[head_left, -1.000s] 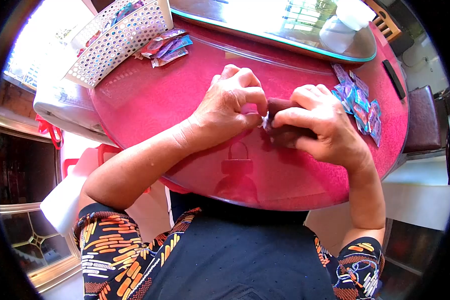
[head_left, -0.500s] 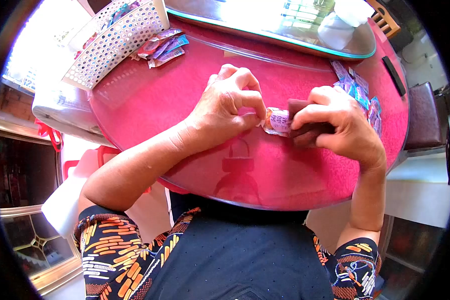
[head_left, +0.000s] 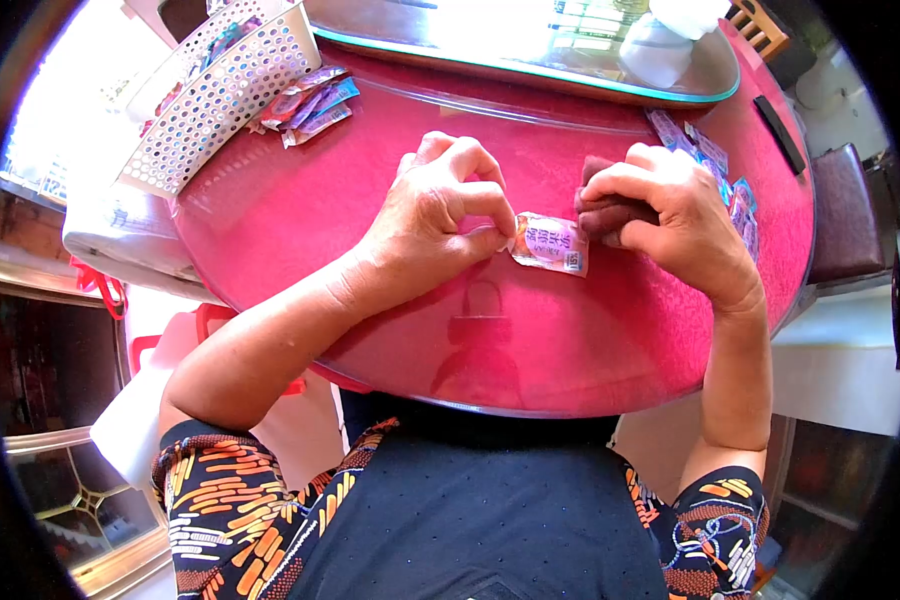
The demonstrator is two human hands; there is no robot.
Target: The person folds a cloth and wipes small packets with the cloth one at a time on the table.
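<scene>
A small pink and white printed packet (head_left: 551, 243) hangs over the middle of the red table (head_left: 420, 345). My left hand (head_left: 448, 205) pinches its left corner between thumb and index finger, with the other fingers curled. Just right of the packet, my right hand (head_left: 675, 212) is closed on a folded dark brown cloth (head_left: 610, 210). Whether the cloth touches the packet's right edge, I cannot tell. Beyond my right hand lies a loose pile of blue and purple packets (head_left: 711, 158), partly hidden by that hand.
A white perforated basket (head_left: 225, 105) with packets inside stands at the back left, beside a few red and purple packets (head_left: 315, 105). A glass-topped tray (head_left: 530, 75) holding a white object (head_left: 660, 50) lies at the back. A black strip (head_left: 779, 135) lies far right.
The brown cloth and my right hand have moved right and slightly up, off the packet, uncovering its printed face. My left hand keeps its pinch and has shifted slightly left.
</scene>
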